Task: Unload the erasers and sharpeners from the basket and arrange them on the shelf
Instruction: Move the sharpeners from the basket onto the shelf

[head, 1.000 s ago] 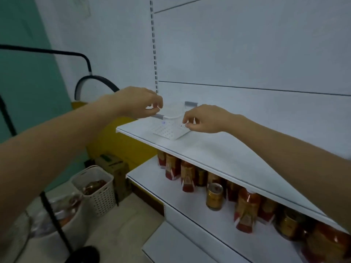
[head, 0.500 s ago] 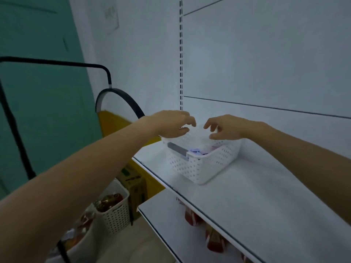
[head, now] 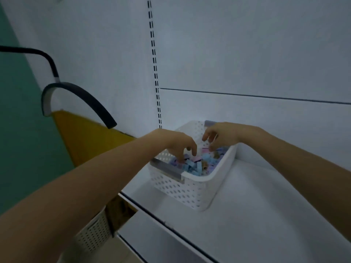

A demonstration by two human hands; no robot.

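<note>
A white perforated basket (head: 182,192) with grey handles stands on the white shelf (head: 256,205) against the back panel. Inside lies a heap of small blue, pink and purple erasers and sharpeners (head: 197,165). My left hand (head: 176,144) reaches into the basket from the left, its fingers pointing down into the heap; whether it holds a piece is not visible. My right hand (head: 221,134) hovers over the far side of the basket with fingers loosely curled downward and nothing visible in them.
The shelf's front edge (head: 152,215) runs diagonally below the basket, with a lower shelf (head: 163,242) beneath. A second perforated basket (head: 93,234) and a cardboard box (head: 119,211) stand on the floor at the left. A black curved bar (head: 81,97) arches at the left.
Both hands have come down from the basket's rim into its opening. The view has moved closer and looks down into the basket, showing its contents.
</note>
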